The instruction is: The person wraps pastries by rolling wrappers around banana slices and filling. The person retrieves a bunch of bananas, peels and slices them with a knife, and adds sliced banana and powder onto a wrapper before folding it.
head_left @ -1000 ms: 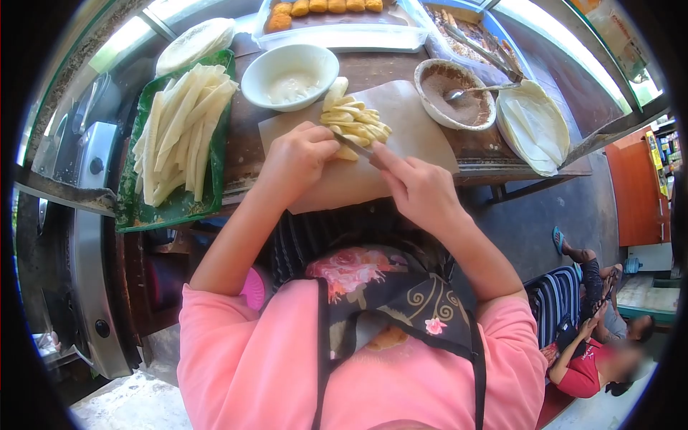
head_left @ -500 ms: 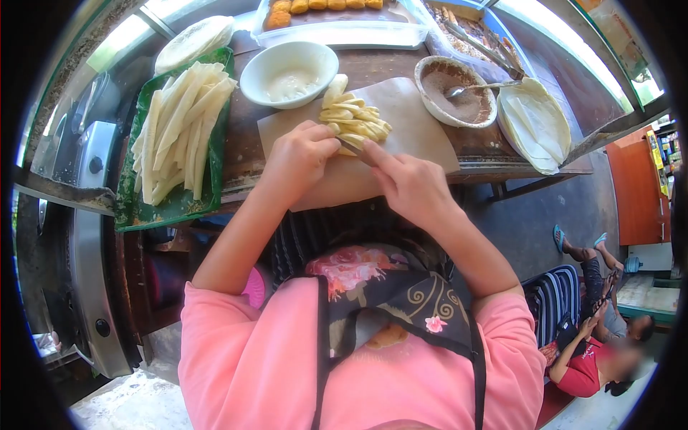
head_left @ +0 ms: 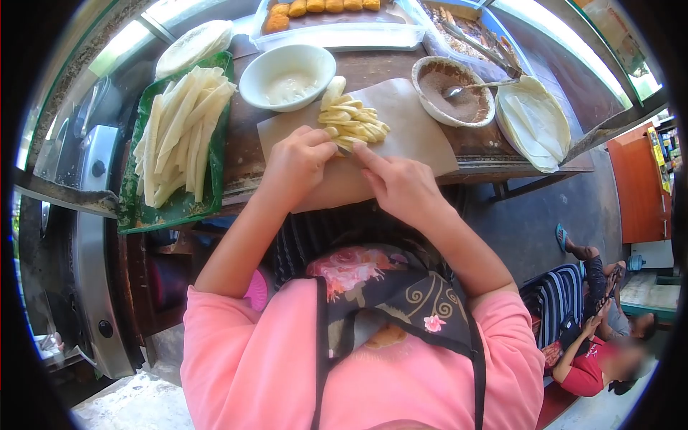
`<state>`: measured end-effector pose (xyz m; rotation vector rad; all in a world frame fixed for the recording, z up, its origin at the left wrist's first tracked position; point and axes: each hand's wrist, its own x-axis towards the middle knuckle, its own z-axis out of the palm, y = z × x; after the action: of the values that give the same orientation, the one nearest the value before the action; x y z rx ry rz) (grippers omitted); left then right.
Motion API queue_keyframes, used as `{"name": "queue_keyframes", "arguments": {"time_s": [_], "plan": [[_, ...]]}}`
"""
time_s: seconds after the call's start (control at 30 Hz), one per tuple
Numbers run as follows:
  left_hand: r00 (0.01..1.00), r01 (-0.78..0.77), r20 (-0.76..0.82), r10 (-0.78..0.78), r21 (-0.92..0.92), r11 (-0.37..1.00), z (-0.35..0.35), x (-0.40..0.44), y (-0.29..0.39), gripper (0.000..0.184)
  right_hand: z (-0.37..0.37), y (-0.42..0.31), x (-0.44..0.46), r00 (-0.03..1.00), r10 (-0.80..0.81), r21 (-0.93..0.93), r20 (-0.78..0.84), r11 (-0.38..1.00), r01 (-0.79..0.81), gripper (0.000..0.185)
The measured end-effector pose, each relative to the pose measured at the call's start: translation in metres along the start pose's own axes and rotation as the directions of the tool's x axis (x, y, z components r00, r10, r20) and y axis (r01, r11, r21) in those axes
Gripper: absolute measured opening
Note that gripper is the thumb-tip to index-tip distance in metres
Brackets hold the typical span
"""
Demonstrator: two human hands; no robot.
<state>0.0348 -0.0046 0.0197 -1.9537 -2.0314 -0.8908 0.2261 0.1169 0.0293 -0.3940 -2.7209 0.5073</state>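
My left hand (head_left: 299,159) is closed, its fingertips pinched on a pale yellow piece of banana (head_left: 332,132) at the near side of a pile. My right hand (head_left: 403,188) grips a small knife (head_left: 344,150), whose blade lies between the two hands; its handle is hidden in my palm. Just beyond the fingers, peeled banana strips (head_left: 355,118) are heaped on a brown paper sheet (head_left: 423,136). To the left of the pile stands a white bowl (head_left: 251,80) with some whitish liquid in it.
Long rolled wrappers (head_left: 183,129) fill a green tray (head_left: 129,208) at the left. Brown powder and a spoon sit in a bowl (head_left: 464,120), beside stacked round wrappers (head_left: 534,129). Behind is a plastic container (head_left: 344,37) of orange-brown pieces. Two people (head_left: 595,358) sit at far right.
Both hands stay close together at the banana pile, with only a slight shift of the fingers and blade. The whole view has tilted a little.
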Motion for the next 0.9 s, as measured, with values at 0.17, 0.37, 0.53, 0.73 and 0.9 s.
{"name": "queue_keyframes", "arguments": {"time_s": [0.17, 0.37, 0.53, 0.73, 0.9], "plan": [[0.997, 0.068, -0.029, -0.071, -0.094, 0.993, -0.01, 0.005, 0.003, 0.006, -0.016, 0.014, -0.022, 1.0, 0.007, 0.051, 0.019, 0.999, -0.008, 0.039], [0.984, 0.037, 0.138, -0.11, 0.445, 0.895, -0.009, 0.098, 0.001, 0.026, -0.025, 0.015, -0.042, 0.992, 0.026, 0.207, -0.121, 0.978, 0.0, 0.036], [0.771, 0.135, 0.365, -0.521, 0.707, 0.694, 0.029, 0.146, -0.004, 0.043, -0.016, -0.008, -0.028, 1.0, 0.017, 0.088, -0.02, 0.996, -0.016, 0.035], [0.729, 0.219, 0.341, -0.594, 0.706, 0.674, 0.031, 0.151, -0.014, 0.035, 0.0, -0.008, -0.006, 0.997, 0.078, 0.104, 0.001, 0.992, -0.078, 0.035], [0.801, 0.203, 0.37, -0.471, 0.572, 0.795, 0.026, 0.141, -0.023, 0.028, 0.005, -0.003, 0.001, 0.994, 0.112, 0.231, 0.013, 0.967, -0.112, 0.034]]}}
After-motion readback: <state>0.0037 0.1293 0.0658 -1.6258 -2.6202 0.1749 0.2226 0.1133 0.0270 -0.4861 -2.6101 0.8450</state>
